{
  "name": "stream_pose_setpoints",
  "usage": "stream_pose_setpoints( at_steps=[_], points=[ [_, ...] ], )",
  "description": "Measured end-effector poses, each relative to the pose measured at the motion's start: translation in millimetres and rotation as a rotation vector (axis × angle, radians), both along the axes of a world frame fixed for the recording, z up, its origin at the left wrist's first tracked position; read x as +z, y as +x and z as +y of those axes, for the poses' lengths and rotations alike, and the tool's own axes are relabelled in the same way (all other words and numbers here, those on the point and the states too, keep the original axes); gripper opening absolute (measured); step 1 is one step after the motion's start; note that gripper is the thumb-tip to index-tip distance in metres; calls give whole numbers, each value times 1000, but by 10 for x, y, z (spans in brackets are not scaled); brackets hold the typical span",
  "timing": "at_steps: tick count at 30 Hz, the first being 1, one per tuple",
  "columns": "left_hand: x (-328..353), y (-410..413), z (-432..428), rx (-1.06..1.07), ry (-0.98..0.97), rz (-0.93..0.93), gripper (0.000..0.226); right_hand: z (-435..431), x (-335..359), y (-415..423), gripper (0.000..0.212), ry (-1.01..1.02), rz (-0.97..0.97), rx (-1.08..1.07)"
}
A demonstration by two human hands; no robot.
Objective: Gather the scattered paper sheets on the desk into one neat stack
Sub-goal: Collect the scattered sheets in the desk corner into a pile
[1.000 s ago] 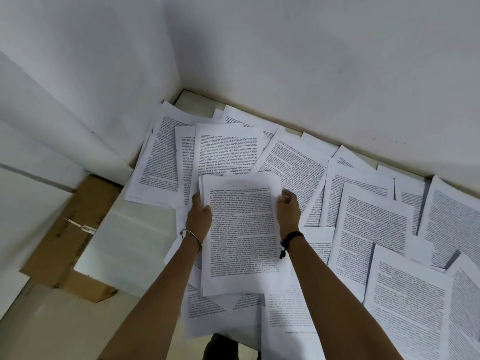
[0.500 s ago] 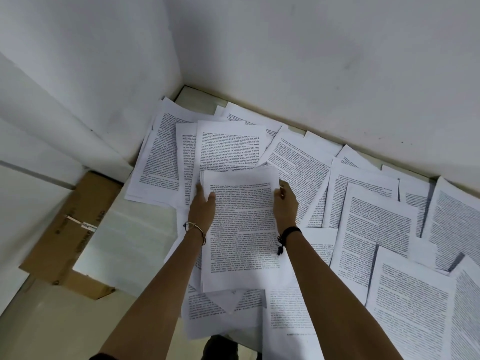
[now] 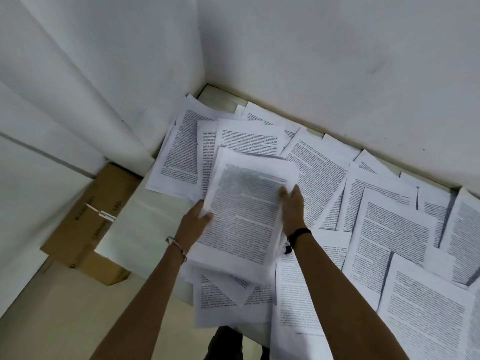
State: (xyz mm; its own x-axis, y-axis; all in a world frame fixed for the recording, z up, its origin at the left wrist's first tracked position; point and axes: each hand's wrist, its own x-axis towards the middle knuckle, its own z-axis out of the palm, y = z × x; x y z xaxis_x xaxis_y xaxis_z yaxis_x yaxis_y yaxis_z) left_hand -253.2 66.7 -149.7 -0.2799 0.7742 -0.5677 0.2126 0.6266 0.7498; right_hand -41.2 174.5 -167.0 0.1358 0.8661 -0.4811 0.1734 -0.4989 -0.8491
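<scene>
Partial bundle (image 3: 246, 209) is between both grips, over the loose heap at the left-centre of the surface (image 3: 135, 229), near the wall corner. Its top sheet is motion-blurred and the far edge looks raised.

Left grip (image 3: 193, 224) pinches the bundle's left edge, thumb on top. Right grip (image 3: 292, 209) is against the right edge with its fingers roughly straight. There's too much blur to tell whether it's clamping or just pressing.

Step in hand, as I read it: square up what's collected. How to do it well:
- Squeeze the long edges inward evenly with both grips. One-sided push skews the bundle.
- Stand it on a short edge and tap it on the bare surface to the left, not on the loose paper, which slides.
- Hold it loosely while tapping so the sheets can settle, then tighten.
- The sheets poking out under the near end (image 3: 228, 294) are askew. Pull them in before adding more.

Progress: early. Most scattered sheets (image 3: 394, 229) cover the right half, overlapping, plus a fan along the back wall (image 3: 179, 152).

Next: lay the squared bundle on the bare patch and feed it from the nearest sheets outward.

Risk: thin paper, so the edges fold if shoved flat. Cardboard box (image 3: 85, 229) sits below the left edge, so anything that slides off lands there.
</scene>
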Motion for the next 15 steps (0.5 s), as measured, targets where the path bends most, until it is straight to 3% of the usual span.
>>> stream_pose_setpoints(
  at_steps=[5,10,13,15],
  points=[
    [92,-701,-625,216,32,92,42,-516,114,-537,19,-3,-28,536],
    [214,-1350,-1344,511,22,188,33,-969,-28,-908,43,299,-370,1326],
    [233,-1538,-1601,597,-21,216,26,-1056,-104,-982,57,482,-543,1599],
    [207,-1603,-1697,628,-80,250,40,-1089,-75,-1034,59,562,-637,1665]
  ],
)
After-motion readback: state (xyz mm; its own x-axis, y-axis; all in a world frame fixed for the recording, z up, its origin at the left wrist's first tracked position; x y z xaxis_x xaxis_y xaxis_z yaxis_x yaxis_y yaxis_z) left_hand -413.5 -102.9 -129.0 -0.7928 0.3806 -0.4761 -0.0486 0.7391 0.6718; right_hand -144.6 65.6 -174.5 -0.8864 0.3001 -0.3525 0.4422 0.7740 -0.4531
